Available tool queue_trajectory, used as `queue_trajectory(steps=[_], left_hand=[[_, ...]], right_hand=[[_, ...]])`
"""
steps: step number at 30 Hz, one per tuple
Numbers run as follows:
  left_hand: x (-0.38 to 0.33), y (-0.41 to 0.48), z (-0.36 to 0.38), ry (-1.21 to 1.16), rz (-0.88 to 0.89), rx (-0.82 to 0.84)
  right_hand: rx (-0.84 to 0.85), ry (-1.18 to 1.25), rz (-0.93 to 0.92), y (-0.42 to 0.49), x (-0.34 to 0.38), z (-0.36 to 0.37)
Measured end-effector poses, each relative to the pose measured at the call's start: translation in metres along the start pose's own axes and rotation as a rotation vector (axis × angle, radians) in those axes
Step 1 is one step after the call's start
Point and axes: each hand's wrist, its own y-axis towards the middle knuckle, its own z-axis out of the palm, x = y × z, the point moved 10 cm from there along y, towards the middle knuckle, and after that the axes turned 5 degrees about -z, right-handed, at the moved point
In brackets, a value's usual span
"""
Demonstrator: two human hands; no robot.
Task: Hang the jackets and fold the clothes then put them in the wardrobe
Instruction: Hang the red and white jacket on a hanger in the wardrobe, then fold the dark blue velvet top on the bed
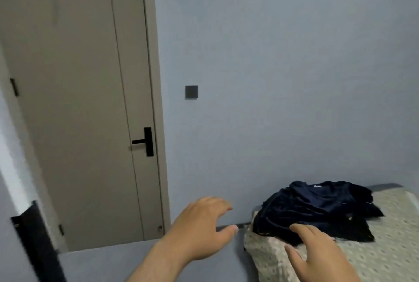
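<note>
Both my left hand point(204, 227) and right hand point(317, 252) reach empty with fingers spread toward the dark clothes point(317, 211) heaped on the bed corner point(267, 252); a careless grab risks dragging pieces off the edge.

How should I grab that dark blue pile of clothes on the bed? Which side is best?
Probably the near edge of the dark blue clothes pile, where the crumpled folds bunch thickly at the corner of the bed. Come from the near side, over the bedspread: the right hand is open beside that edge, and the wall closes off the far side.
</note>
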Motion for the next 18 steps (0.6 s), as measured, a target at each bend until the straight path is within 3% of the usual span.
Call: queue_trajectory(steps=[8,18], left_hand=[[-0.047,0.136,0.088,-0.059,0.152,0.133],[-0.114,0.237,0.194,-0.161,0.297,0.321]], right_hand=[[-0.043,-0.137,0.340,-0.005,-0.134,-0.030],[-0.026,-0.179,0.611,-0.012,-0.231,-0.034]])
